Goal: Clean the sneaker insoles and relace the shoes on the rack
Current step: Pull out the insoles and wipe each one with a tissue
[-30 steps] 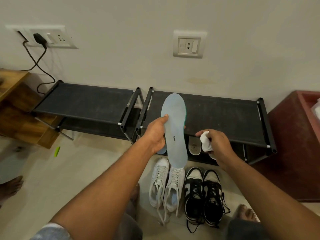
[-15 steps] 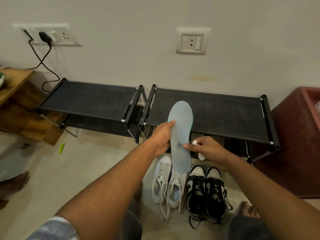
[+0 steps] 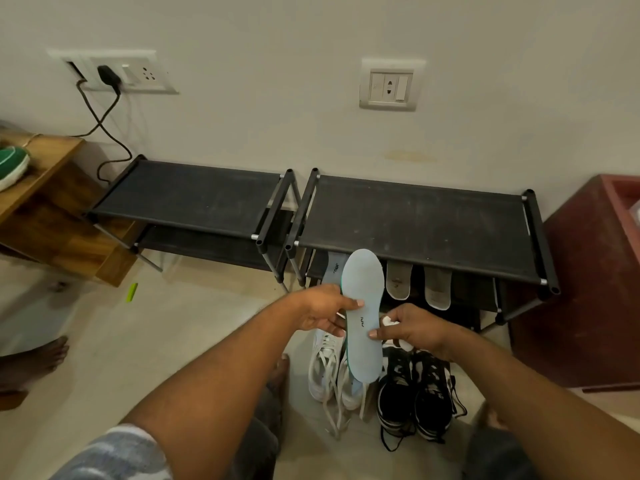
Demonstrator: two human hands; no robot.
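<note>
Pale wall, black rack (image 3: 415, 216), left hand (image 3: 320, 311) gripping insole (image 3: 363, 289), right hand (image 3: 412, 329) clutching half-hidden cloth (image 3: 387, 321)

dark print on the held insole (image 3: 363, 282) (and a shelved insole (image 3: 335, 268)) is too small to read.

A: Way into the right rack (image 3: 415, 220)?
B: Top deck is open from above. The lower shelf (image 3: 465, 289) has low headroom. Three spare insoles (image 3: 398, 280) take its left and middle, right end free. The held insole (image 3: 363, 306), pinched by left hand (image 3: 320, 311) and right hand (image 3: 412, 327), hangs across its mouth.
A: Floor?
B: White sneakers (image 3: 325, 368) and black sneakers (image 3: 415, 393) sit side by side just in front of the rack. Left of them there's open floor (image 3: 156, 341), up to a marker (image 3: 132, 292) and a foot (image 3: 31, 362). A red cabinet (image 3: 581, 289) walls off the right.
</note>
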